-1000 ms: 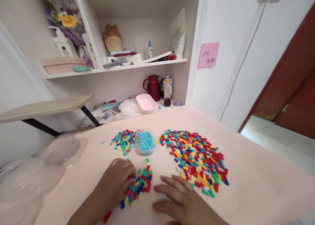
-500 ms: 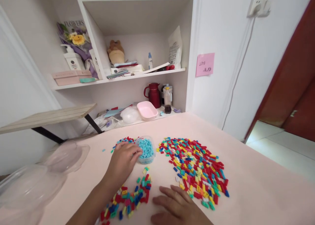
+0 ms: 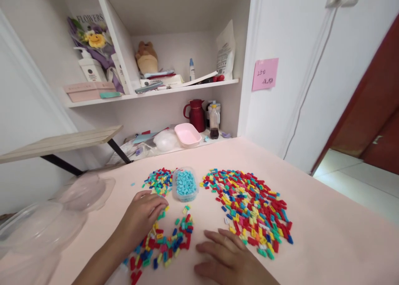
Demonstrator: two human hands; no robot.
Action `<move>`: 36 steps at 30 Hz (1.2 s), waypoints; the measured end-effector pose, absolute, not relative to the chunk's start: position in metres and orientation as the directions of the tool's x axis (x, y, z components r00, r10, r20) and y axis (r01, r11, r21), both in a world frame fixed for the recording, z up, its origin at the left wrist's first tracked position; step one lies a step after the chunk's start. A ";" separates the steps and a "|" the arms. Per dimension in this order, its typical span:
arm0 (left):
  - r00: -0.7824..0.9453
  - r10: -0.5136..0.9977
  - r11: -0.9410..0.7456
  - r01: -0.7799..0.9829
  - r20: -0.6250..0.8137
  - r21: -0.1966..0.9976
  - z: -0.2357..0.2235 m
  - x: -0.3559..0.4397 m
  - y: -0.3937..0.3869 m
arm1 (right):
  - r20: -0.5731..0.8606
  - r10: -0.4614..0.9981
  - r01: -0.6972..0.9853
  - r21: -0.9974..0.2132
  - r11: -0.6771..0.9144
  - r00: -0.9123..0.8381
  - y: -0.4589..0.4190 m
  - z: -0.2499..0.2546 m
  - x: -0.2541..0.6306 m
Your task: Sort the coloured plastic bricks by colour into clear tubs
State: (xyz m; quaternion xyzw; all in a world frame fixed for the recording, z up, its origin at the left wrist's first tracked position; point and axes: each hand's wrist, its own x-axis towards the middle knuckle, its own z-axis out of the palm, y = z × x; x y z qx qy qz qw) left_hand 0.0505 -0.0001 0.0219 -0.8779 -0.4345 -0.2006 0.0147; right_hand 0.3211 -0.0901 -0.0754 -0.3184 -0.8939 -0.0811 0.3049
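Note:
In the head view my left hand (image 3: 144, 210) hovers low at the left pile of mixed toy bricks (image 3: 170, 245), its fingers curled together. Whatever its fingertips hold, if anything, is hidden from me. Just beyond that hand stands a clear plastic container (image 3: 195, 193) filled with light blue bricks (image 3: 186, 183). My right hand (image 3: 222, 251) rests open on the tabletop, fingers spread, between the left pile and a larger heap of coloured bricks (image 3: 252, 206). Another small brick pile (image 3: 158, 179) lies left of the container.
Clear plastic lids or boxes (image 3: 40, 222) cover the table's left side. Along the back stand a pink tray (image 3: 188, 134), a red jug (image 3: 196, 115) and a bottle of dark liquid (image 3: 214, 123). A wooden shelf (image 3: 62, 143) juts in from the left.
My left hand has drawn back from the container, down and left to the near pile of mixed bricks. My right hand stays in nearly the same place. The view has tilted slightly downward.

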 end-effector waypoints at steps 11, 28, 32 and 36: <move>0.683 0.669 -0.729 0.680 0.295 0.080 0.008 0.066 -0.019 | 0.447 0.566 0.581 -0.118 0.805 -0.693 -0.095 -0.062 0.327; 0.708 0.677 -0.730 0.680 0.201 0.066 0.008 0.086 -0.025 | 0.547 0.577 0.629 -0.114 0.769 -0.606 -0.093 -0.094 0.318; 0.722 0.647 -0.750 0.661 0.244 0.034 0.006 0.087 -0.025 | 0.548 0.575 0.633 -0.101 0.767 -0.608 -0.092 -0.095 0.318; 0.707 0.617 -0.764 0.644 0.346 0.048 0.010 0.083 -0.026 | 0.558 0.569 0.637 -0.091 0.766 -0.604 -0.091 -0.098 0.317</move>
